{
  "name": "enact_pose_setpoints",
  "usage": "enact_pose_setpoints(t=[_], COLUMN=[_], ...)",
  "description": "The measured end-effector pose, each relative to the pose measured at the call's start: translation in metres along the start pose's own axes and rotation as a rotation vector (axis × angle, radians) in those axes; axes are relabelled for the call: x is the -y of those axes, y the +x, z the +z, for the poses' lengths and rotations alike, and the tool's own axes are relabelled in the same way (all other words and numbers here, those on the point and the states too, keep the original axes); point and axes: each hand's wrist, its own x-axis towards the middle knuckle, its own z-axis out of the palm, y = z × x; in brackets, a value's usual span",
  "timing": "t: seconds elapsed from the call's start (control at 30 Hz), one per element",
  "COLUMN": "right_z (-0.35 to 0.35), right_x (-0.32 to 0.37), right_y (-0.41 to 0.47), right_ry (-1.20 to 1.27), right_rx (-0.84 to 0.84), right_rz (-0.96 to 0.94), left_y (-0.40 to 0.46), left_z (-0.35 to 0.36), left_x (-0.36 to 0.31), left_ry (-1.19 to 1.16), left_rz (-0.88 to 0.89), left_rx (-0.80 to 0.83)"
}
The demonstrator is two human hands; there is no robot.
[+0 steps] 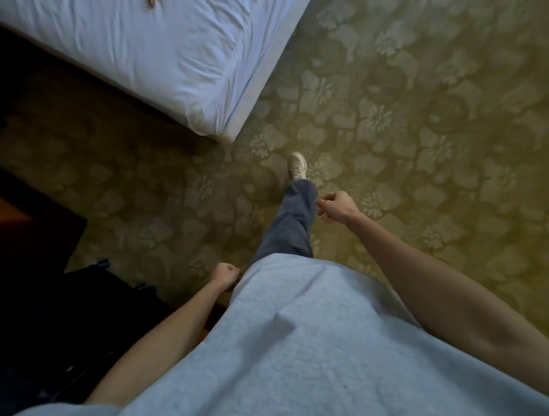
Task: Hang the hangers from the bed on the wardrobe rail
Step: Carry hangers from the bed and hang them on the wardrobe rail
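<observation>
Here, a hanger tip [152, 2] barely shows on the bed [166, 59], at the top edge.
Left hand [225, 276] and right hand [337, 206] both hang loosely curled, holding nothing, above the floral carpet [416, 118].

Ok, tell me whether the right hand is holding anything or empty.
Empty. The right hand hangs over the patterned carpet with fingers loosely curled and nothing between them.

No readable text (labels, numbers, signs) anywhere.
</observation>
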Motion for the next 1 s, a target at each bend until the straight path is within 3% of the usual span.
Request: enact_pose_setpoints(t=[0.2, 0.43, 0.67, 0.87, 1.0], right_z=[-0.086, -0.214, -0.335, -0.447, -0.522], right_x=[0.084, 0.122, 0.140, 0.189, 0.263], right_y=[0.081, 0.135, 0.178, 0.257, 0.327], right_ry=[-0.090, -0.088, 0.103, 0.090, 0.058], right_rx=[-0.008, -0.113, -0.213, -0.171, -0.163], right_rz=[0.078, 0.241, 0.433, 0.501, 0.431], left_y=[0.038, 0.066, 0.069, 0.106, 0.118], left_z=[-0.062, -0.135, -0.176, -0.200, -0.227], left_x=[-0.138, -0.393, -0.646, -0.802, -0.848], left_ry=[-0.001, -0.086, -0.052, -0.008, 0.031], left_rz=[0.030, 0.218, 0.450, 0.419, 0.297], left_rx=[0.051, 0.037, 0.106, 0.091, 0.033])
